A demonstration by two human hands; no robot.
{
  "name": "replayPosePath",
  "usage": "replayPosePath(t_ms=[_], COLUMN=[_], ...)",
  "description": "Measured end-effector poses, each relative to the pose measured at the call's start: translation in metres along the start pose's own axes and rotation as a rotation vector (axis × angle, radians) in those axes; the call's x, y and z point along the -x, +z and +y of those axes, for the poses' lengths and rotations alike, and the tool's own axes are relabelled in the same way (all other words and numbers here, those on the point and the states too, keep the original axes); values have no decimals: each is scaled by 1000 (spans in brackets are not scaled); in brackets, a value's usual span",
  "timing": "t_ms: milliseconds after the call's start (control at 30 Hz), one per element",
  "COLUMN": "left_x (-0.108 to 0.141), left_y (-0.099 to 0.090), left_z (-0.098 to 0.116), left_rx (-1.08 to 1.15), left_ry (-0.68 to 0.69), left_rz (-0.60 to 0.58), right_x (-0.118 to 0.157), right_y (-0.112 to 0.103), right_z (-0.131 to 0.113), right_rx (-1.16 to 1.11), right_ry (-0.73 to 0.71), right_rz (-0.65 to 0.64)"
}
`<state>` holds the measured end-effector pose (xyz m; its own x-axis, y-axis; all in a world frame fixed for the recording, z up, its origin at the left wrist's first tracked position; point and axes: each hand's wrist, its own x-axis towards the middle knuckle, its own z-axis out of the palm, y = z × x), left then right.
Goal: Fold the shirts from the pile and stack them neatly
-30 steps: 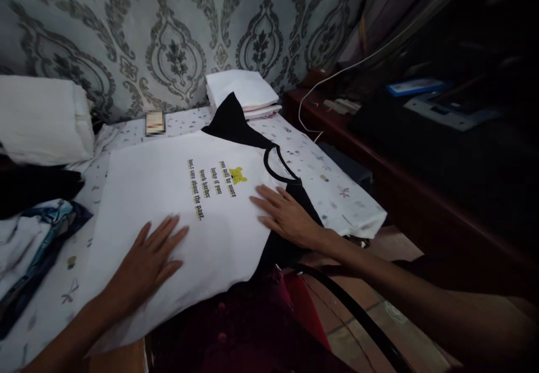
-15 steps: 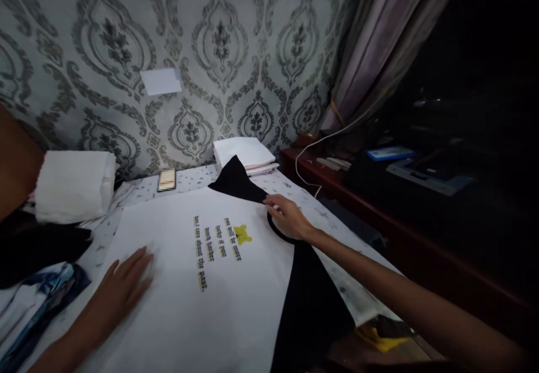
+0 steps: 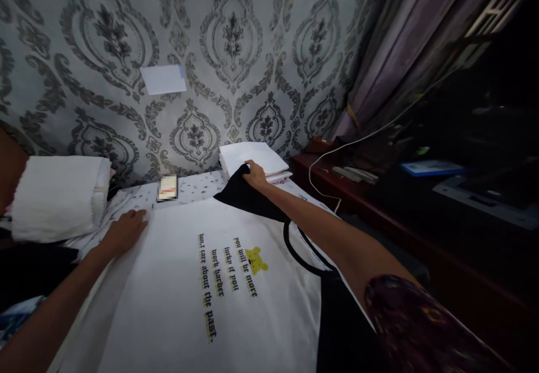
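Observation:
A white T-shirt (image 3: 168, 283) with black sleeves, a black collar, dark lettering and a yellow bear print lies spread out, its neck toward the right. My right hand (image 3: 255, 175) pinches the end of the far black sleeve (image 3: 240, 193), beside a folded white stack. On the left, my left hand (image 3: 126, 231) rests on the shirt's far left corner with its fingers slightly bent and close together; whether cloth is between them is hidden.
Folded white cloth (image 3: 59, 199) sits at the left, and a folded white stack (image 3: 252, 157) lies by the wall. A small card-like item (image 3: 167, 187) is near the wall. A white cable (image 3: 370, 136) crosses the dark red furniture (image 3: 379, 232) at right.
My right hand has moved from the collar to the end of the far sleeve. My left hand has moved away from me, up to the shirt's far left corner. The view has shifted slightly.

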<state>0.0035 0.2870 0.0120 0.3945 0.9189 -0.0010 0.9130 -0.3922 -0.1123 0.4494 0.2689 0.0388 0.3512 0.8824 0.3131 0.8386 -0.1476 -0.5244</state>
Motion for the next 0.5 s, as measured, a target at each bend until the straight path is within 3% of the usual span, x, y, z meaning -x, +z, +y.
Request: replayPosePath(t_ms=[233, 367, 500], left_x=[-9, 15, 55], left_y=[-16, -32, -51], left_z=[-5, -7, -10], left_rx=[-76, -17, -59], left_ry=[70, 137, 211], left_rz=[-22, 100, 210], right_x=[12, 41, 92], right_y=[-19, -50, -96], right_z=[-15, -20, -10], right_rx=[-320, -523, -841], right_ry=[116, 129, 100], right_rz=[-10, 7, 12])
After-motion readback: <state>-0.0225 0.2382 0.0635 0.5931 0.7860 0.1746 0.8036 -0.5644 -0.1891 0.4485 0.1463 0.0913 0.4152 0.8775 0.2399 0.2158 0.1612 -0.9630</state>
